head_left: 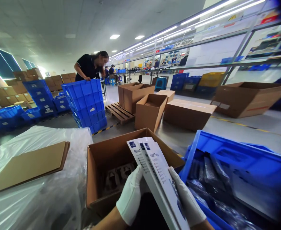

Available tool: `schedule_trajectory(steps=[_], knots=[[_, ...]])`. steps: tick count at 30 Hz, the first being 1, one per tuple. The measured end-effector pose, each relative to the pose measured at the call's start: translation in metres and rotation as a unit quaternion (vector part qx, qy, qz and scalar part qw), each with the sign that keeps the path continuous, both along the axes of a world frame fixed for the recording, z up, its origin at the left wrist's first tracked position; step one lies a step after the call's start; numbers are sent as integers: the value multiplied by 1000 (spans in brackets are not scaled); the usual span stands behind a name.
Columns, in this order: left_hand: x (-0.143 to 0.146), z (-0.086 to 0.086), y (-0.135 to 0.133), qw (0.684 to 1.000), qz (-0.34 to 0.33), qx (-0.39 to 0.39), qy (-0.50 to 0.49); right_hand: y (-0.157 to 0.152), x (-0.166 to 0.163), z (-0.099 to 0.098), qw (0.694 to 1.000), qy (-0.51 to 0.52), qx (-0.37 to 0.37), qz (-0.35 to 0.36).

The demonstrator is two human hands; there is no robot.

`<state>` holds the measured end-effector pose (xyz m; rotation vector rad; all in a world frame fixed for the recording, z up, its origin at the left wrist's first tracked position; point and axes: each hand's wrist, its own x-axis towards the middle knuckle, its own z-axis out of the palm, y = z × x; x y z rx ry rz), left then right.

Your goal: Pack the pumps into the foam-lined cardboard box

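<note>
Both my hands wear white gloves and hold a stack of white printed booklets (154,172) headed "Reef Pump", tilted upright over an open cardboard box (99,159). My left hand (130,196) grips the stack's left side, fingers closed round it. My right hand (187,199) clasps the right edge, fingers pressed along it. Dark packed items (117,179) lie in the bottom of the box. To the right stands a blue plastic crate (238,159) filled with dark bagged parts (209,179).
Flat cardboard sheets (27,166) lie on clear plastic film (42,198) at left. Ahead are open cardboard boxes (150,110), a wooden pallet (118,113), stacked blue crates (87,103) and a person (90,65) bending over them. Shelving runs along the right.
</note>
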<state>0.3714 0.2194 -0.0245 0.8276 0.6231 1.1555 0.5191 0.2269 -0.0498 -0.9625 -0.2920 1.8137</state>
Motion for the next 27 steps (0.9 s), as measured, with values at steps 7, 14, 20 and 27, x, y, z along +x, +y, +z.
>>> schedule_trajectory(steps=[7,14,20,27], knots=[[-6,14,-5,990,32,49,131,1,-2,-2,1000,-22,13,-17],[-2,10,-3,993,22,57,102,4,-1,-16,987,-120,91,-60],[-31,28,27,987,60,41,147,2,4,-25,886,-411,200,-79],[-125,64,132,876,149,223,402,-7,22,-43,859,-489,149,-31]])
